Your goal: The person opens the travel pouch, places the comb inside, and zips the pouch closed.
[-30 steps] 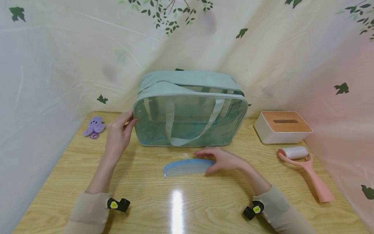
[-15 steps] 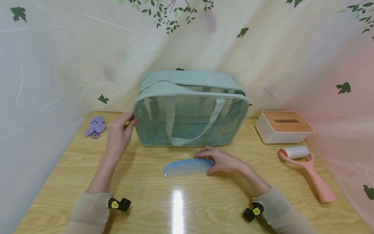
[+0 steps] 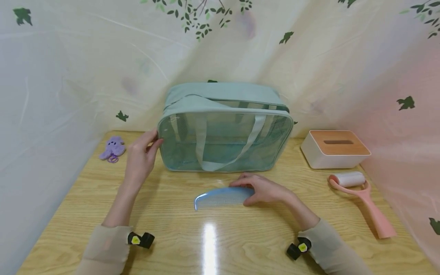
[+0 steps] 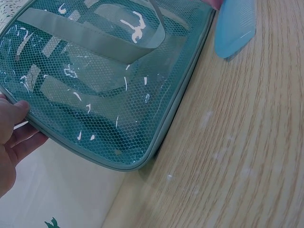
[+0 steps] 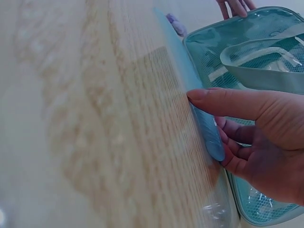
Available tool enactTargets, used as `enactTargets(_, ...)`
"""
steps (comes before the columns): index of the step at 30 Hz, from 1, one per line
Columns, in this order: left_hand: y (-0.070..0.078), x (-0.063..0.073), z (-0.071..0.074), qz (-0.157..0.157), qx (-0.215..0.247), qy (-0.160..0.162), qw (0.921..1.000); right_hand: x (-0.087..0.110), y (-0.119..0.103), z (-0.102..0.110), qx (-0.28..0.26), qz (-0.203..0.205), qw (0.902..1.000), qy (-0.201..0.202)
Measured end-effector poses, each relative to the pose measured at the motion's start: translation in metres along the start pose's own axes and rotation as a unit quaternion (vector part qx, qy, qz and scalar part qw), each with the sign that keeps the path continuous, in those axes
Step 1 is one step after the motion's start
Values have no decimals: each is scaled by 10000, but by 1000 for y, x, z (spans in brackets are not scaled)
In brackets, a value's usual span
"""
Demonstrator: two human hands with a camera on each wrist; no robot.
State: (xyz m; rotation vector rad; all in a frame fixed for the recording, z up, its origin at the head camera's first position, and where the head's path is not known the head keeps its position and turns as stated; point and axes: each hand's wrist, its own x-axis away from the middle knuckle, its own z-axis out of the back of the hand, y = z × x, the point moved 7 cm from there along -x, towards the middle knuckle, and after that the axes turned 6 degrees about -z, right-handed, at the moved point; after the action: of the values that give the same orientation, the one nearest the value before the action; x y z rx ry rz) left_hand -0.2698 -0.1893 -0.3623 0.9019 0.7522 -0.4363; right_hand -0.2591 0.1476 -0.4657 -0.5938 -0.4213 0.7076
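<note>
A translucent blue comb [image 3: 220, 196] lies low over the wooden table, its teeth toward the front. My right hand [image 3: 266, 189] pinches its right end; in the right wrist view the thumb is on one side of the comb [image 5: 209, 133] and the fingers are on the other. Behind it stands a mint-green, see-through mesh bag [image 3: 227, 133], its top zipper partly open and a strap handle hanging in front. At the bag's left edge, my left hand [image 3: 139, 156] pinches the piping between thumb and fingers, as the left wrist view also shows.
A purple plush charm [image 3: 114, 147] with a coil ring lies at the back left. To the right are a white tissue box [image 3: 335, 160] with a wooden lid and a pink lint roller [image 3: 366, 200]. A patterned curtain hangs behind the table.
The comb has tilted slightly in the right hand, its free left end now a little nearer the front. The left hand and the bag stay as they were.
</note>
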Motion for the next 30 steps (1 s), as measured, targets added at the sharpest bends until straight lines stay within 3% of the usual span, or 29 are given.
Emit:
enactTargets(17, 0, 0, 0, -18, -40, -1, 10000, 4, -1, -1, 173, 334, 9992, -157)
enactTargets(30, -1, 0, -1, 30, 11, -20, 10000, 3, -4, 3, 354, -119, 9993, 44)
